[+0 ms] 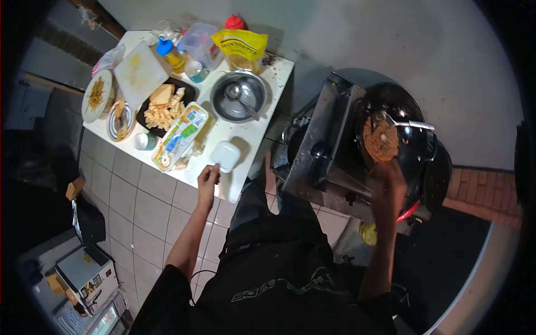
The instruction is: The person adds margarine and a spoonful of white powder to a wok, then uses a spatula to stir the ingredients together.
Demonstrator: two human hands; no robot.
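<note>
Over the black wok (410, 106) on the stove, my right hand (387, 181) is blurred, and its fingers cannot be made out. Beyond that hand lies reddish-brown food (381, 142) in the wok, with a metal utensil (410, 124) across the rim. My left hand (209, 174) is closed at the front edge of the white table (231, 187), close beside a small white square container (226, 155). Whether its fingers hold anything is too small to tell. A metal bowl (223, 111) with a ladle (245, 106) in it stands behind the container.
On the table are a black tray (190, 92) of pale food pieces (162, 114), an egg carton (181, 134), a cutting board (139, 72), a yellow bag (243, 44), bottles and plates. Between table and wok stands the metal stove side (321, 134).
</note>
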